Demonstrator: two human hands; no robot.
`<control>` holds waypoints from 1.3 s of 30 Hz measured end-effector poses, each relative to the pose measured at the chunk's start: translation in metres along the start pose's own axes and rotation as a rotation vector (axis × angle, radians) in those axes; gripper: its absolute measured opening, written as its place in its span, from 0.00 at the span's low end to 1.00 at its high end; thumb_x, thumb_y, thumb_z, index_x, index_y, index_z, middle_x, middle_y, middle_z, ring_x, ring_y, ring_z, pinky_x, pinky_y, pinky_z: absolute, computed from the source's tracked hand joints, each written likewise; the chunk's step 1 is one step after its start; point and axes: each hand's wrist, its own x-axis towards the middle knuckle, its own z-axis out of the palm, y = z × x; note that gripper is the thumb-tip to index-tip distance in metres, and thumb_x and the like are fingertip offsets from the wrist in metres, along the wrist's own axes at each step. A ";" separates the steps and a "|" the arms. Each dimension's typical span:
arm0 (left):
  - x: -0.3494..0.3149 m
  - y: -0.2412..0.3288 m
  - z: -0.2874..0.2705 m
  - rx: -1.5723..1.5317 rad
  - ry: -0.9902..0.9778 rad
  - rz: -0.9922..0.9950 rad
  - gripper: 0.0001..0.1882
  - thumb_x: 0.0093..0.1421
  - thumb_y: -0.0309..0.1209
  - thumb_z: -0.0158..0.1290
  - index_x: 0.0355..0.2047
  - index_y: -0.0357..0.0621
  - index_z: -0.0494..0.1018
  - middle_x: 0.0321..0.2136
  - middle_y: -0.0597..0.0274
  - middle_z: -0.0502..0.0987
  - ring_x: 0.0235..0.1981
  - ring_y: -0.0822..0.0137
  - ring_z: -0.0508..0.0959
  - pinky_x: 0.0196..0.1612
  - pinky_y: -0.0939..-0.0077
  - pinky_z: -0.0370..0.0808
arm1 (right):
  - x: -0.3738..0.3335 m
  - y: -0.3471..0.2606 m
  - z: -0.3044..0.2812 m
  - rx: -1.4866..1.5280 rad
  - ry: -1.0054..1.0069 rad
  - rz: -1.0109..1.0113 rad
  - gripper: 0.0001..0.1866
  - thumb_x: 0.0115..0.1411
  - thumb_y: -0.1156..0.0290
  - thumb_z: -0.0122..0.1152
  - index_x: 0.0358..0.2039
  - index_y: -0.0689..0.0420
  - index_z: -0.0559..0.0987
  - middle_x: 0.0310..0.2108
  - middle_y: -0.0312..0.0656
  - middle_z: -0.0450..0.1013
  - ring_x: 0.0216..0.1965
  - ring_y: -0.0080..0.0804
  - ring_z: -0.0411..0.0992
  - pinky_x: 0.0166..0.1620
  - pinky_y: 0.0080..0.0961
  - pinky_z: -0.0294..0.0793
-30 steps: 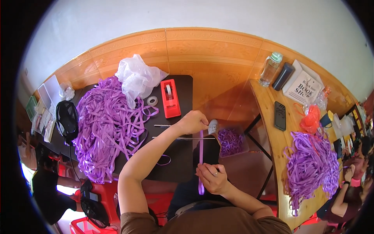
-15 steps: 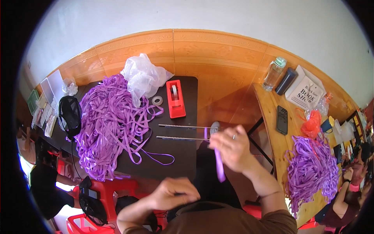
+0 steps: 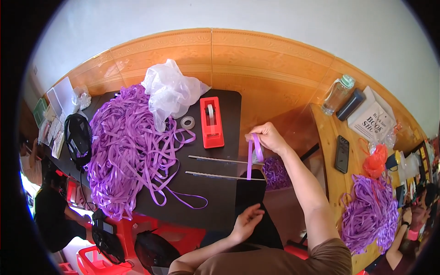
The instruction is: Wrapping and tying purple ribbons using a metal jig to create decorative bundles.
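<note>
My right hand is raised beyond the table's right edge, fingertips pinching a purple ribbon. One length of ribbon hangs from the pinch down to the nearer of two thin metal rods; another drops toward the farther rod. Both rods lie side by side and stick out past the table edge. My left hand hovers near my lap, fingers loosely bent and apart, with nothing in it. A large tangled heap of purple ribbon covers the left of the dark table.
Behind the rods stand a red tape dispenser, a tape roll and a white plastic bag. A black mesh fan is at left. On the wooden table at right are a phone, bottles and another ribbon pile.
My right hand has moved away from me, lifting the ribbon beyond the rods. The left hand has shifted right, its fingers now more spread. The whole view has turned slightly.
</note>
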 end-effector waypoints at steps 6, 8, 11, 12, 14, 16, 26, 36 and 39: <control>0.082 0.008 0.005 0.007 0.395 0.353 0.20 0.62 0.23 0.49 0.55 0.39 0.64 0.44 0.59 0.74 0.40 0.74 0.72 0.46 0.80 0.67 | -0.014 0.079 0.001 0.028 -0.144 0.155 0.11 0.57 0.72 0.62 0.22 0.65 0.80 0.20 0.34 0.75 0.22 0.18 0.70 0.27 0.16 0.70; 0.099 0.021 0.006 -0.032 0.571 0.426 0.21 0.62 0.22 0.49 0.56 0.38 0.63 0.43 0.58 0.74 0.39 0.74 0.72 0.43 0.80 0.69 | -0.026 0.073 0.016 0.201 -0.131 0.302 0.11 0.57 0.71 0.62 0.21 0.65 0.79 0.19 0.35 0.75 0.22 0.19 0.71 0.26 0.16 0.69; 0.118 0.034 0.009 0.037 0.671 0.551 0.20 0.64 0.23 0.46 0.56 0.36 0.62 0.43 0.58 0.72 0.41 0.73 0.73 0.44 0.79 0.69 | -0.052 0.065 0.031 0.444 -0.049 0.530 0.12 0.55 0.69 0.62 0.17 0.59 0.77 0.18 0.36 0.74 0.19 0.20 0.71 0.22 0.14 0.66; 0.121 0.043 0.010 0.060 0.674 0.569 0.20 0.64 0.23 0.45 0.57 0.35 0.61 0.44 0.58 0.72 0.42 0.73 0.72 0.45 0.79 0.69 | -0.059 0.062 0.037 0.463 -0.038 0.580 0.13 0.55 0.68 0.62 0.16 0.58 0.76 0.17 0.35 0.73 0.18 0.20 0.70 0.20 0.13 0.64; 0.134 0.037 0.008 -0.044 0.621 0.645 0.21 0.66 0.26 0.44 0.58 0.34 0.59 0.43 0.58 0.71 0.41 0.72 0.72 0.46 0.77 0.69 | -0.073 0.066 0.042 0.358 0.000 0.592 0.13 0.57 0.60 0.60 0.25 0.57 0.79 0.18 0.37 0.73 0.17 0.22 0.69 0.18 0.15 0.61; 0.138 0.046 0.013 -0.320 0.536 0.678 0.23 0.66 0.28 0.44 0.60 0.35 0.57 0.42 0.58 0.72 0.40 0.69 0.73 0.45 0.75 0.70 | -0.084 0.078 0.036 0.215 -0.054 0.723 0.13 0.56 0.59 0.60 0.25 0.56 0.78 0.18 0.34 0.71 0.16 0.19 0.65 0.17 0.15 0.56; 0.118 0.018 0.003 -0.291 0.487 0.567 0.08 0.65 0.31 0.47 0.36 0.41 0.73 0.24 0.70 0.72 0.25 0.79 0.69 0.29 0.84 0.65 | -0.117 0.043 0.054 0.133 0.009 0.594 0.06 0.53 0.68 0.62 0.27 0.57 0.81 0.21 0.31 0.73 0.20 0.15 0.67 0.21 0.14 0.60; 0.034 0.004 0.011 -0.093 0.553 0.317 0.10 0.65 0.31 0.47 0.35 0.39 0.75 0.25 0.69 0.73 0.29 0.79 0.69 0.37 0.86 0.64 | -0.196 0.031 0.093 -0.109 0.548 0.164 0.07 0.50 0.77 0.65 0.30 0.64 0.80 0.22 0.35 0.74 0.24 0.20 0.70 0.28 0.16 0.67; 0.018 -0.005 0.005 -0.043 0.542 0.270 0.10 0.65 0.32 0.47 0.36 0.38 0.75 0.25 0.69 0.74 0.28 0.80 0.70 0.34 0.87 0.65 | -0.208 0.011 0.111 -0.268 0.633 -0.045 0.07 0.51 0.80 0.62 0.32 0.63 0.78 0.26 0.39 0.74 0.27 0.21 0.71 0.29 0.17 0.68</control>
